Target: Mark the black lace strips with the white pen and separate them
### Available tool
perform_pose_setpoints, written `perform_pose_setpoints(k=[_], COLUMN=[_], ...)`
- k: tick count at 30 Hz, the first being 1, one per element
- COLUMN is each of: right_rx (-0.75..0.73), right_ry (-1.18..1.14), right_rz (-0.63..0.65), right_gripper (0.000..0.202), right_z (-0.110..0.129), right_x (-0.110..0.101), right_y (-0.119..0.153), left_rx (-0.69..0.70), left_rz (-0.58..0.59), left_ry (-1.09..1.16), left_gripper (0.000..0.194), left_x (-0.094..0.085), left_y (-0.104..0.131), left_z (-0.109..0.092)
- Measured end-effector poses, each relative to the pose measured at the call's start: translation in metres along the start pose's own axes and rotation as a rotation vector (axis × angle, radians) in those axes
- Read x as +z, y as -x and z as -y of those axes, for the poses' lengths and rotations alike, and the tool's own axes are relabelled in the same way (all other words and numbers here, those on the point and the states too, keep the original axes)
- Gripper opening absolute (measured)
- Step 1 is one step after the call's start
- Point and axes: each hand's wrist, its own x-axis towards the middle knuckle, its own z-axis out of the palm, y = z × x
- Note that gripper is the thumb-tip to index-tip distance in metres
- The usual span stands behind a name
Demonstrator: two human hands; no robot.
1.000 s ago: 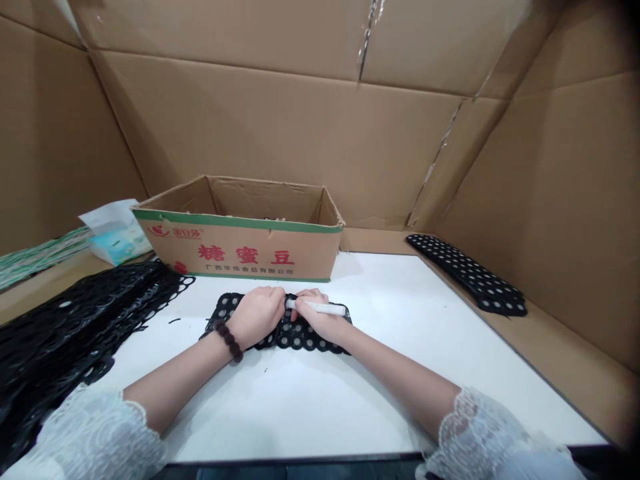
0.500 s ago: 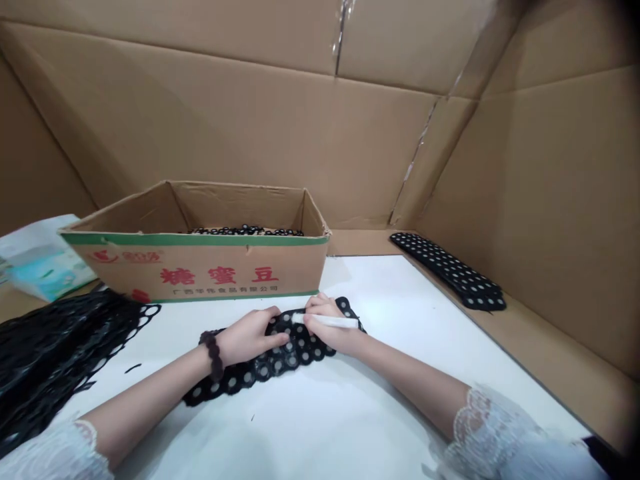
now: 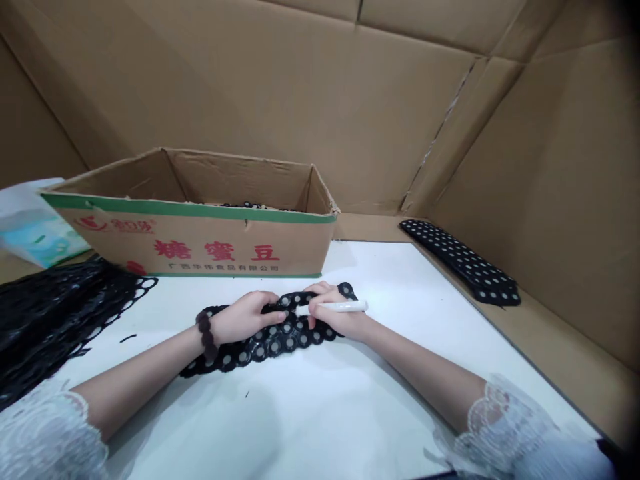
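A strip of black fabric with pale round dots (image 3: 274,345) lies slanted across the white board. On its left part rests my left hand (image 3: 245,316), thumb and fingers apart, pressing the fabric flat; a dark beaded band circles that wrist. My right hand (image 3: 336,311) is closed around a white pen-like tool (image 3: 350,307), which lies nearly level with its tip pointing left onto the dotted fabric. The tool's tip is close to my left hand's fingertips. Part of the strip is hidden under both hands.
Behind the hands stands an open cardboard box (image 3: 200,243) with black pieces inside. A heap of black lacy material (image 3: 65,313) lies at the left, near a blue-green packet (image 3: 43,233). Stacked dotted strips (image 3: 460,261) lie at the right by the cardboard wall.
The camera view has tilted, so the scene sits slightly higher. The pen-like tool has shifted a little right relative to the strip, still in my right hand. My left hand stays on the fabric.
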Motion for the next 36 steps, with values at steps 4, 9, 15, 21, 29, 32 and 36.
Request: perform_pose_setpoints(k=[4,9,15,21,29,32,36], right_rx=[0.014,-0.011,-0.018,0.066,0.154,0.109,0.094], right_ry=[0.073,0.161,0.425,0.276,-0.053,-0.086,-0.08], right_rz=[0.0,0.026,-0.016,-0.035,-0.03,-0.026,-0.038], right_gripper=[0.03,0.033,0.024,0.019,0.027,0.028,0.028], right_z=[0.004,0.003,0.008,0.014,0.011,0.008,0.008], right_x=[0.003,0.007,0.022,0.017,0.003,0.002,0.002], right_y=[0.001,0.005,0.01,0.008,0.006,0.008,0.008], left_rx=[0.013,0.039,0.05,0.017,-0.004,-0.006,-0.005], left_rz=[-0.008,-0.084,-0.206,-0.152,-0.088,-0.071,-0.044], left_ry=[-0.002,-0.056,-0.164,-0.121,0.098,0.147,0.212], left_gripper=[0.03,0.026,0.022,0.022,0.03,0.033,0.033], left_x=[0.001,0.009,0.024,0.02,0.014,0.013,0.011], left_y=[0.001,0.004,0.009,0.013,0.01,0.01,0.011], left_z=[-0.001,-0.001,-0.009,-0.015,-0.007,-0.01,-0.013])
